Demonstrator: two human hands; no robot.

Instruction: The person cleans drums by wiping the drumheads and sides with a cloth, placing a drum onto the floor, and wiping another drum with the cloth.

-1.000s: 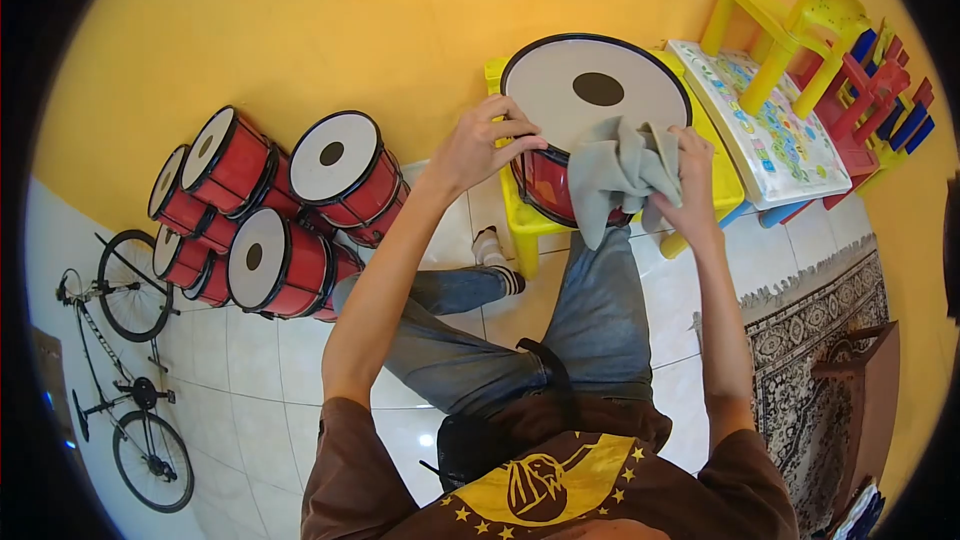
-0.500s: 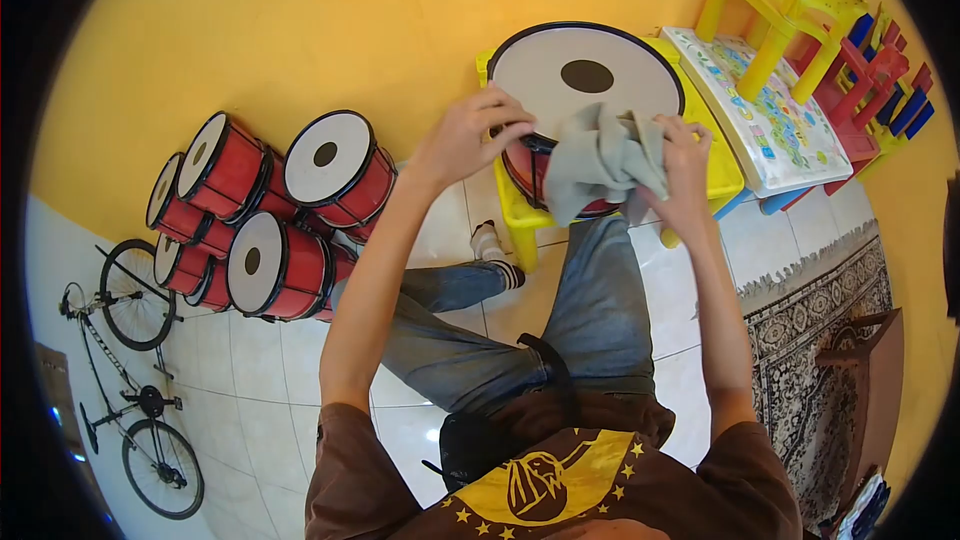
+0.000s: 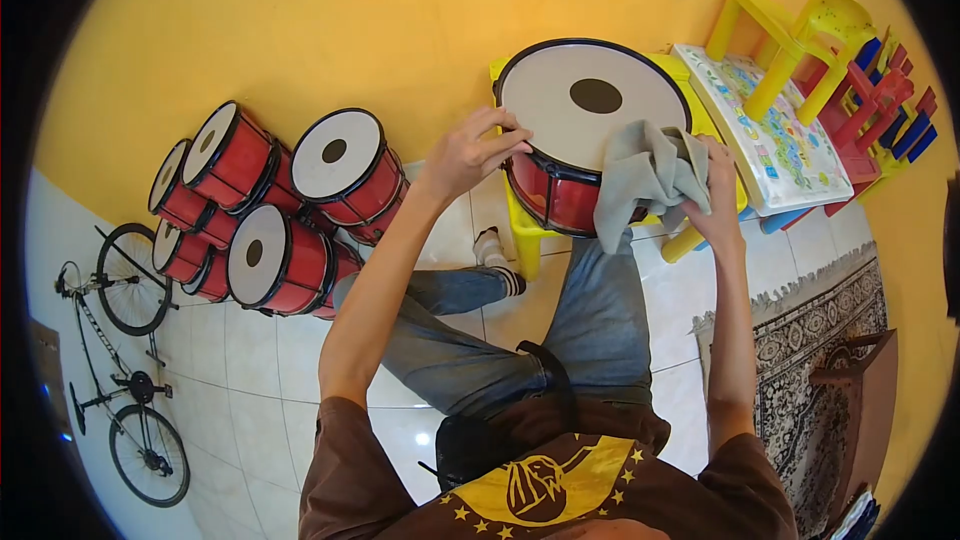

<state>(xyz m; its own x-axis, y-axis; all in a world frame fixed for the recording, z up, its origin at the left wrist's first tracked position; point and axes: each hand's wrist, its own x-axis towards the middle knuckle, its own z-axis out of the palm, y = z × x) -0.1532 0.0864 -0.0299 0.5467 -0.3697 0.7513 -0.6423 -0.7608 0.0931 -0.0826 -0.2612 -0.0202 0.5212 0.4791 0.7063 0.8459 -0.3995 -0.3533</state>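
Note:
A red drum (image 3: 575,200) with a white head, a dark centre spot and a black rim sits on a yellow plastic table (image 3: 527,230). My left hand (image 3: 468,155) is at the drum's left side, its fingers and thumb closed on the black rim. My right hand (image 3: 718,198) grips a crumpled grey-green cloth (image 3: 650,175). The cloth lies against the drum's front right rim and hangs over its red side, hiding that part. Some of my right fingers are hidden behind the cloth.
Several red drums (image 3: 255,258) are stacked at the left, with a bicycle (image 3: 118,380) beyond them. To the right stand a patterned white table (image 3: 800,165) and a yellow chair (image 3: 835,25) on it. A fringed rug (image 3: 790,340) lies at the lower right; a yellow wall (image 3: 400,10) rises behind.
My right hand and the cloth have shifted right along the rim, uncovering more of the drum's front. My left hand has moved slightly down and stays at the left rim.

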